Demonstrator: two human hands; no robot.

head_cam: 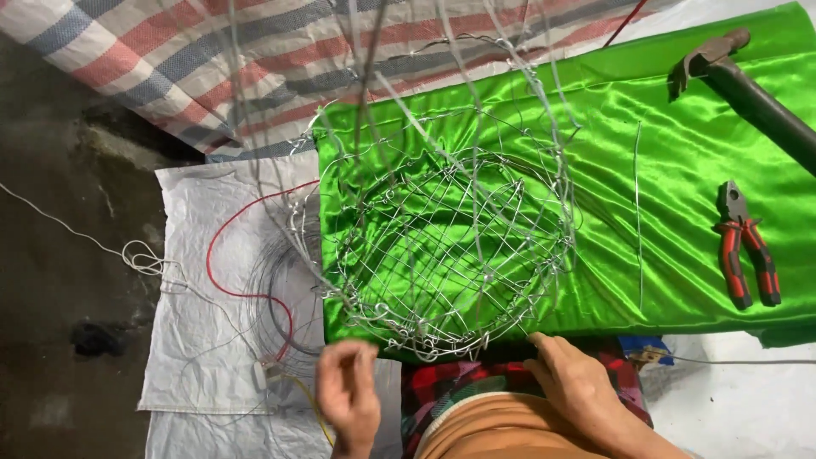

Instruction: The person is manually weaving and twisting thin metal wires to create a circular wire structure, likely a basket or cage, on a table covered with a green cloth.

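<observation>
A round wire mesh basket frame [442, 246] lies on a shiny green cloth [680, 170], with long loose wires rising from its rim toward the camera. My left hand [350, 393] is at the frame's near left rim, fingers curled and pinching a thin wire. My right hand [578, 387] rests at the near right rim, fingertips touching the wire edge. My lap, in checked fabric, is below the frame.
Red-handled pliers [746, 253] and a hammer [739, 81] lie on the cloth at the right. A straight wire piece [638, 212] lies beside them. A wire coil and red cable [255, 289] sit on a white sack at the left; a striped tarp is behind.
</observation>
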